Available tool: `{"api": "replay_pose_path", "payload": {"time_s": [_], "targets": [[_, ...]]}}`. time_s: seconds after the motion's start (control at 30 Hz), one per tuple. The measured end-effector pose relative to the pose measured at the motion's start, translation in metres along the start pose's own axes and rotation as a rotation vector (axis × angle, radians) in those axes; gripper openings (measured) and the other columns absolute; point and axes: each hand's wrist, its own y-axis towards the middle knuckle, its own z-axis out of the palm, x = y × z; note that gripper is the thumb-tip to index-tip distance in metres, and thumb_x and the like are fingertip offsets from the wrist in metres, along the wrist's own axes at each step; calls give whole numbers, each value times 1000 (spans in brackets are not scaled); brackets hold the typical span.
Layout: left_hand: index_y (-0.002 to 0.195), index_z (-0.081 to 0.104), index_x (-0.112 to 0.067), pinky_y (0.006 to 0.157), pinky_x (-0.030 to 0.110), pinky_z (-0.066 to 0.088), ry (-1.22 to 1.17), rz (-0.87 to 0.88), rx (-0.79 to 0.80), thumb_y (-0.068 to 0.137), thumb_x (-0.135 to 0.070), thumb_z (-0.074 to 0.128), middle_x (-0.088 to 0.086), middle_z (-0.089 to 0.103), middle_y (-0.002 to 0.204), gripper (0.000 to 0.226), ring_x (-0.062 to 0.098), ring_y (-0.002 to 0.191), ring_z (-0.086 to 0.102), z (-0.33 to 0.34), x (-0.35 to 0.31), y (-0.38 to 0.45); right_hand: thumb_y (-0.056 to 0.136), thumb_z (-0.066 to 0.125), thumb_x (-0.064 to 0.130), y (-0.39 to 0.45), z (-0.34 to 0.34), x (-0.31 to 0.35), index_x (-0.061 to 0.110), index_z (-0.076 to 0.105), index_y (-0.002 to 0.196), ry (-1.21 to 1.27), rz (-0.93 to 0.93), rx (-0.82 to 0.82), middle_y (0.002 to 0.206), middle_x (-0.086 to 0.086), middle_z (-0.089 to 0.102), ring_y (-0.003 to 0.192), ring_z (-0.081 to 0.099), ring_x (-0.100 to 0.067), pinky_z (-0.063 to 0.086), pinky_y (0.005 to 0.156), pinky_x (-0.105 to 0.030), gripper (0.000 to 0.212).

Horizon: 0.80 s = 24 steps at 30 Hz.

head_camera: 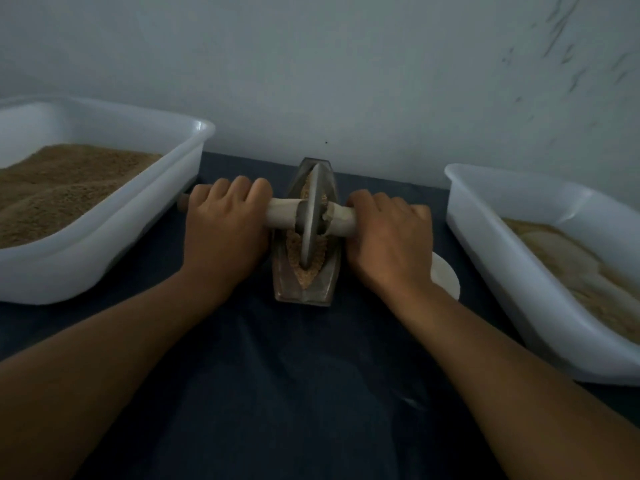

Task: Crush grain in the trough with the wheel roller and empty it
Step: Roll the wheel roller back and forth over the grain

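Dull metal trough (304,285) & wheel (309,216), wood handle (282,213), glossy plastic tubs (104,244)

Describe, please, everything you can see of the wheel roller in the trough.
The wheel roller is a thin grey disc, metal by its look, standing upright on edge in the trough, its lower rim sunk in the grain. A pale wooden axle handle runs through its centre, lying crosswise. The left hand grips one side of the handle and the right hand the other. The handle's left tip pokes out past the knuckles.
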Motion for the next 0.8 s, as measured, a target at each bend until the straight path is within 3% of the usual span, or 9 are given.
{"api": "replay_pose_path", "payload": {"time_s": [0.23, 0.37, 0.53, 0.67, 0.8], "targets": [[84, 52, -17, 65, 37, 33, 59, 30, 92, 85, -27, 66, 6, 57, 75, 18, 26, 67, 51, 13, 6, 17, 84, 68, 32, 25, 25, -9, 27, 58, 94, -14, -3, 111, 71, 7, 58, 62, 55, -21, 32, 62, -35, 15], [75, 56, -17, 56, 31, 28, 109, 52, 185, 77, -26, 74, 5, 58, 65, 20, 26, 56, 54, 30, 10, 39, 80, 70, 37, 43, 45, -21, 30, 58, 90, -38, 30, 197, 58, 13, 33, 50, 28, -13, 14, 50, -28, 17], [90, 65, -27, 53, 29, 28, 142, -9, 377, 84, -43, 67, 2, 57, 74, 18, 21, 62, 45, 56, 18, 70, 76, 68, 47, 80, 61, -32, 35, 63, 92, -26, 12, 409, 81, 5, 64, 65, 46, -19, 30, 52, -28, 20], [98, 66, -26, 55, 32, 33, 148, -53, 521, 83, -46, 66, 2, 56, 78, 25, 22, 65, 47, 66, 21, 87, 80, 65, 45, 104, 70, -39, 36, 62, 86, -60, -24, 514, 80, 5, 60, 57, 42, -13, 27, 50, -24, 12], [103, 66, -24, 64, 35, 40, 145, -29, 588, 82, -46, 67, 7, 66, 93, 30, 30, 82, 63, 69, 23, 100, 79, 68, 51, 119, 75, -43, 37, 62, 88, -34, -5, 662, 87, 5, 62, 66, 53, -14, 31, 52, -24, 18]]}}
